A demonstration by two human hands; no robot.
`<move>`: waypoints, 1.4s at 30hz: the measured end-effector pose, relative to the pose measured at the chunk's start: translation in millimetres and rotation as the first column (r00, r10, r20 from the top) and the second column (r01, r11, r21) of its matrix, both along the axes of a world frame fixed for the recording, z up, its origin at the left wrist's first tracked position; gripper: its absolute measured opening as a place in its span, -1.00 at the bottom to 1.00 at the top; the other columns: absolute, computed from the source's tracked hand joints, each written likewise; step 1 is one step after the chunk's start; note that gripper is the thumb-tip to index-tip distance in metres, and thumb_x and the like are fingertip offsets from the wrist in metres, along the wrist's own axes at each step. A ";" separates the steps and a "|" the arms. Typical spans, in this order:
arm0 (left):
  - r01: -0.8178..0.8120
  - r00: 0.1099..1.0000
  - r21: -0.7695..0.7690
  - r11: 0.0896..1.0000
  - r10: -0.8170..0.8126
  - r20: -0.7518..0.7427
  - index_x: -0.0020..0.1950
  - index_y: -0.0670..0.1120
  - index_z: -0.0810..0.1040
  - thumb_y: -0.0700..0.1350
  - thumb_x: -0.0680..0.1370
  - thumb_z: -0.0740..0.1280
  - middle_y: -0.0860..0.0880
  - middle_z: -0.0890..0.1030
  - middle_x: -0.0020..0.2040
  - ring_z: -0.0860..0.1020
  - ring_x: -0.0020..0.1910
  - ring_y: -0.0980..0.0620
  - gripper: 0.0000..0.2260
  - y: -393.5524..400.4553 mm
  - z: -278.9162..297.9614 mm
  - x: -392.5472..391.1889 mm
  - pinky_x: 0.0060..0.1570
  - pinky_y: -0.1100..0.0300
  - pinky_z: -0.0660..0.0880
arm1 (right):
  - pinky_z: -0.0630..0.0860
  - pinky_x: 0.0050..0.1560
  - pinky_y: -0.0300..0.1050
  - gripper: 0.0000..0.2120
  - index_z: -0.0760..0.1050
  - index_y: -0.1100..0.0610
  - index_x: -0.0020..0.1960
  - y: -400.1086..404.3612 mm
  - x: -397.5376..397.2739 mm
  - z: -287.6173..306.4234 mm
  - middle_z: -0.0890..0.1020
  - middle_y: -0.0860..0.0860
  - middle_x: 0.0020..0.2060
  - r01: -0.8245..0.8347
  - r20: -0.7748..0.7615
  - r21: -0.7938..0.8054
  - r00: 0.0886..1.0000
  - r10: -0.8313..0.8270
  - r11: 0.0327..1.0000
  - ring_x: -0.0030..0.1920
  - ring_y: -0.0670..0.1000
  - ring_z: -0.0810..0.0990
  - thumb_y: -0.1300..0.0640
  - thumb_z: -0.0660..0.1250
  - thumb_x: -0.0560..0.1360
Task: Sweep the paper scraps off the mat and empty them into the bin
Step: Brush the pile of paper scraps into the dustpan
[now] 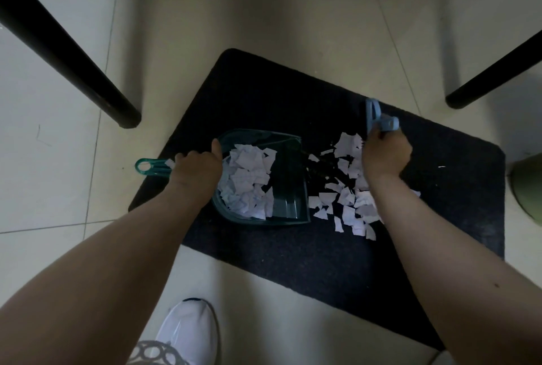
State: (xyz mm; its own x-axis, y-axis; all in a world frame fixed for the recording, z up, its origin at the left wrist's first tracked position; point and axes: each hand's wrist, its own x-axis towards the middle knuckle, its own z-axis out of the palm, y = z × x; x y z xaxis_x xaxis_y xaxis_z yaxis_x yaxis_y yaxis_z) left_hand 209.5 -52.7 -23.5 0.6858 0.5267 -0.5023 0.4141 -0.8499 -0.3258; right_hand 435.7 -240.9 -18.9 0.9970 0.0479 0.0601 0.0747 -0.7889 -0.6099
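scraps (349, 200) of white paper lie in a loose heap on the dark mat (440, 188), just right of the dustpan's open edge. dustpan (289, 188), green and see-through, sits on the mat with its mouth toward the right, and a pile of scraps already fills its left half. left hand (196, 166) grips the dustpan where the handle meets the pan, fingers curled round it, thumb up along the rim; the looped end of the handle sticks out to the left over the tile floor (58, 188). right hand (385, 156) is closed round a light blue brush (381, 120), whose handle rises above the knuckles; the dark bristles reach down among the scraps near the pan's mouth. bin (528, 186), green, shows partly at the right edge, off the mat. black table legs (70, 51) stand around. a white shoe (187, 332) shows at the bottom.
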 end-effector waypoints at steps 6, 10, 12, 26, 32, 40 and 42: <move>-0.073 0.997 -0.050 0.996 0.072 -0.014 0.55 -0.27 -0.20 -0.25 0.55 0.27 -0.19 0.46 0.31 0.45 0.25 -0.18 -0.24 -7.2 1.7 19.6 0.22 -0.07 0.39 | 0.48 0.00 0.05 -0.70 0.45 0.20 0.24 -35.2 31.7 -4.5 0.61 0.27 0.04 -0.120 -0.088 -0.303 0.991 0.098 0.945 0.07 0.28 0.57 0.09 0.08 0.63; -0.076 0.997 -0.057 0.995 0.074 -0.030 0.55 -0.28 -0.20 -0.24 0.56 0.26 -0.20 0.46 0.32 0.44 0.26 -0.19 -0.25 -13.6 0.7 29.4 0.24 -0.09 0.38 | 0.48 -0.14 -0.04 -0.69 0.41 0.13 0.32 -30.3 25.8 -18.3 0.63 0.21 0.00 -0.219 -0.179 -0.341 0.970 0.166 0.914 -0.04 0.21 0.61 0.09 0.08 0.63; -0.081 0.997 -0.054 0.995 0.080 -0.025 0.55 -0.28 -0.20 -0.26 0.57 0.24 -0.20 0.47 0.30 0.45 0.25 -0.19 -0.27 -15.1 1.6 33.6 0.24 -0.09 0.38 | 0.47 -0.15 -0.05 -0.68 0.41 0.11 0.32 -25.2 17.5 -21.3 0.64 0.20 -0.01 -0.241 -0.187 -0.328 0.964 0.188 0.913 -0.04 0.21 0.61 0.08 0.07 0.63; -0.130 0.991 -0.100 0.987 0.125 -0.050 0.55 -0.27 -0.23 -0.24 0.59 0.23 -0.23 0.44 0.34 0.41 0.30 -0.22 -0.27 -19.1 6.5 38.2 0.31 -0.13 0.35 | 0.50 -0.05 -0.05 -0.67 0.44 0.17 0.30 -29.9 9.0 -8.8 0.64 0.21 -0.01 -0.245 -0.159 -0.280 0.965 0.207 0.928 -0.04 0.19 0.62 0.05 0.08 0.64; -0.154 0.987 -0.115 0.981 0.149 -0.058 0.55 -0.27 -0.23 -0.23 0.58 0.25 -0.24 0.44 0.34 0.40 0.31 -0.23 -0.24 -19.2 6.6 38.3 0.33 -0.14 0.31 | 0.35 -0.18 -0.14 -0.69 0.48 0.21 0.19 -8.1 -30.7 -18.1 0.64 0.18 -0.07 -0.426 -0.256 -0.216 0.893 0.370 0.879 -0.03 0.19 0.60 0.08 0.06 0.64; -0.157 0.987 -0.119 0.980 0.151 -0.053 0.55 -0.27 -0.22 -0.23 0.59 0.23 -0.24 0.44 0.34 0.41 0.31 -0.23 -0.27 -19.5 7.8 38.4 0.33 -0.13 0.31 | 0.46 -0.16 -0.19 -0.68 0.50 0.18 0.25 -8.0 -16.1 -3.2 0.65 0.15 -0.08 -0.371 -0.130 -0.080 0.924 0.360 0.925 -0.15 0.08 0.61 0.07 0.11 0.63; -0.159 0.987 -0.125 0.979 0.153 -0.054 0.55 -0.27 -0.23 -0.24 0.59 0.22 -0.25 0.44 0.34 0.41 0.31 -0.23 -0.28 -19.0 8.5 39.0 0.33 -0.12 0.31 | 0.45 -0.13 -0.17 -0.67 0.48 0.20 0.26 -12.3 -7.2 -0.4 0.65 0.19 -0.06 -0.305 -0.130 -0.123 0.948 0.289 0.944 -0.09 0.14 0.62 0.06 0.10 0.63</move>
